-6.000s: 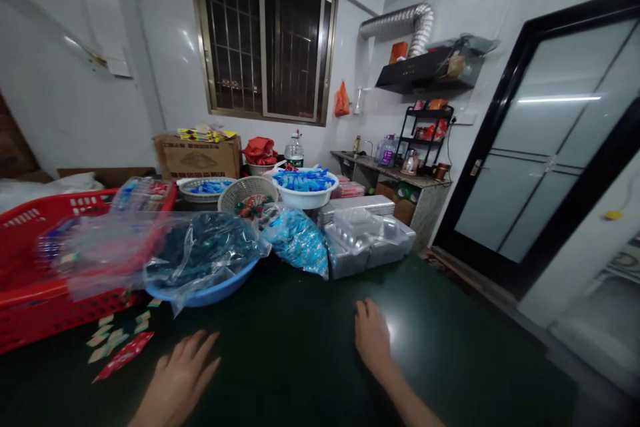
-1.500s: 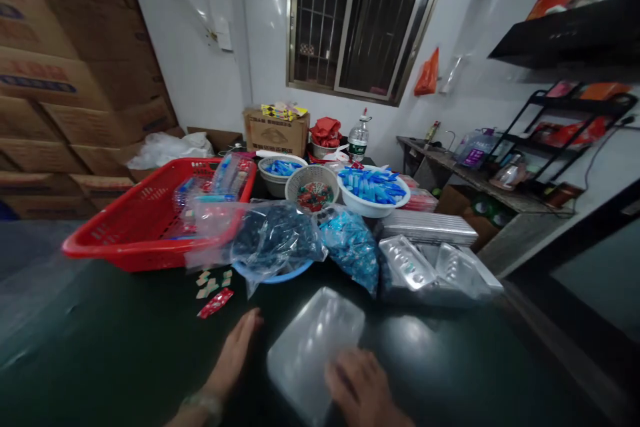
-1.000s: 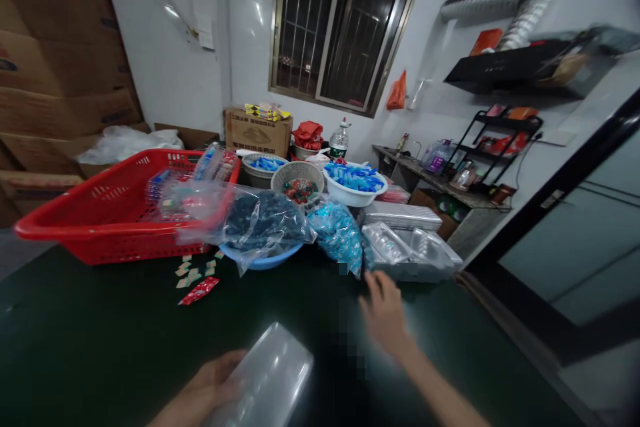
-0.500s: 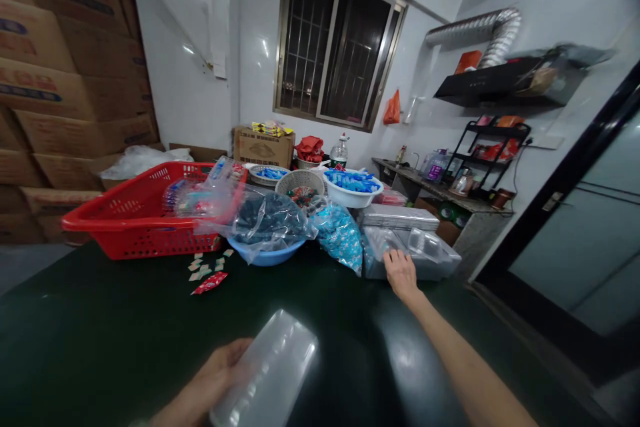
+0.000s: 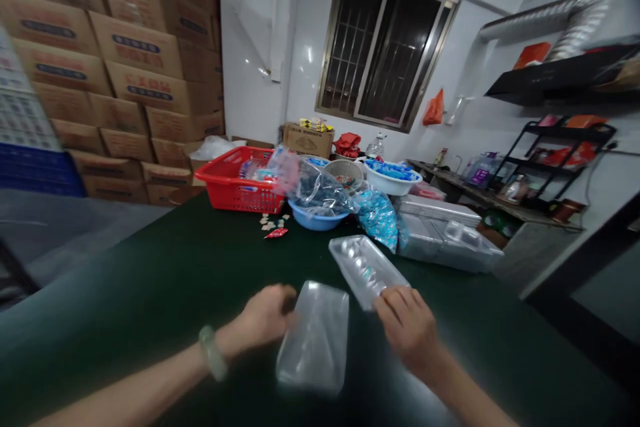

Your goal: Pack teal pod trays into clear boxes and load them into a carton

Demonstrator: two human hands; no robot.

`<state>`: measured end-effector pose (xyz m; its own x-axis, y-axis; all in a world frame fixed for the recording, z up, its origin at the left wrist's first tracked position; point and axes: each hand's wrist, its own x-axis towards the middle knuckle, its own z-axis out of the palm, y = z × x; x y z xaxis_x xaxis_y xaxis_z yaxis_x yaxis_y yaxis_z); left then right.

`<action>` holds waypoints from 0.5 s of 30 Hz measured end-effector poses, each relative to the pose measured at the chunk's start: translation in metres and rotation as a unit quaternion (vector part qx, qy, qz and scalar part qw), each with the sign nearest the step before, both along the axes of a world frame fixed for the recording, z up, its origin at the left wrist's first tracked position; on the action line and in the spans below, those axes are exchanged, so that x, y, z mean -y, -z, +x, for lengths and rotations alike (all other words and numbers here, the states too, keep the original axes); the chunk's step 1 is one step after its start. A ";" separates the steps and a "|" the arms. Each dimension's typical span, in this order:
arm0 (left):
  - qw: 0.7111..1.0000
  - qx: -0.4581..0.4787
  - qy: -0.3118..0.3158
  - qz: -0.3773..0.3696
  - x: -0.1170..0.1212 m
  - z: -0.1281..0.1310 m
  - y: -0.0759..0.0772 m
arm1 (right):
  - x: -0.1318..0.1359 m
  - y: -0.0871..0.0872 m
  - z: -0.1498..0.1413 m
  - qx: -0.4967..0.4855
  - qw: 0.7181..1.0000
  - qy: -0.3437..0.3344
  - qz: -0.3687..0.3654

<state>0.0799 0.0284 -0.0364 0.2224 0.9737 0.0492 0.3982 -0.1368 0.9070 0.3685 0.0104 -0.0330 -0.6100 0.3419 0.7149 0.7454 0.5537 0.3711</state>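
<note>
Head view: the stack (image 5: 440, 243) sits beyond the right hand (image 5: 413, 328). A box (image 5: 320, 340) lies at the left hand (image 5: 265, 313), fingers curled, grip too blurred to tell. The tray (image 5: 364, 269), just brought from the stack, juts from the right fingers' tight pinch, so both pieces seem gathered.

Container (image 5: 317, 347) held in left hand (image 5: 267, 312), tray (image 5: 365, 263) in right hand (image 5: 407, 323) over the counter (image 5: 190, 280), basket (image 5: 240, 195) set behind at left, sachet (image 5: 276, 233) laid before it, basin (image 5: 317, 220), bag (image 5: 377, 217) and stack (image 5: 425, 237) ranged right of basket, bowl (image 5: 393, 185) placed behind bag, cartons (image 5: 140, 90) piled beyond, far left.
</note>
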 end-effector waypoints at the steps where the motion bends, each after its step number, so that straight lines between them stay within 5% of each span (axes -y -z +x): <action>1: 0.999 -0.009 -0.024 0.034 0.007 -0.001 -0.011 | 0.013 0.002 -0.013 -0.005 0.999 -0.036 -0.011; 4: 0.989 -0.038 -0.020 0.145 0.027 0.002 -0.045 | 0.040 0.007 -0.046 -0.007 0.994 -0.102 -0.027; 7: 0.951 -0.135 0.081 0.266 0.042 0.011 -0.067 | 0.053 0.009 -0.067 -0.006 0.991 -0.131 -0.011; 15: 0.893 -0.204 0.254 0.312 0.048 0.005 -0.057 | 0.061 0.019 -0.084 -0.042 0.975 -0.198 0.088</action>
